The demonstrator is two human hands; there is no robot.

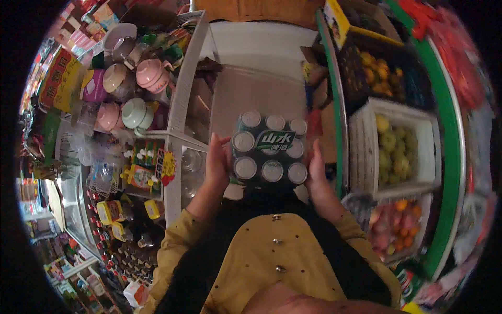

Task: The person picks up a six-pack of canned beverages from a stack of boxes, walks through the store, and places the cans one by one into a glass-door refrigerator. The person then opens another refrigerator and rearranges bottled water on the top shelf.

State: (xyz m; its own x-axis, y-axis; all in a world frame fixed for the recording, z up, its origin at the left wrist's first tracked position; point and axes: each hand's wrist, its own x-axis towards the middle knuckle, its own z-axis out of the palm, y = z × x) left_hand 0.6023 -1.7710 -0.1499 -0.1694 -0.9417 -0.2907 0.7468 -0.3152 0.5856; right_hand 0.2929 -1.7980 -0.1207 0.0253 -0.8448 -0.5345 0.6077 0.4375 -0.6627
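A shrink-wrapped pack of drink cans (272,163) is held in front of my body, its round silver can tops facing up through dark green wrap. My left hand (217,161) presses against the pack's left side, and my right hand (316,166) against its right side. The palms face each other, with the pack gripped between them. Fingers beneath or behind the pack are partly hidden. Both forearms, in mustard-yellow sleeves, reach forward from the lower edge.
To the left, a shelf holds lidded pastel bowls (151,76), with bottles (141,238) below. On the right, a green-edged rack carries a white crate of green fruit (395,152), a dark crate of orange fruit (379,70), and mixed fruit (397,225). The aisle floor (256,89) runs ahead.
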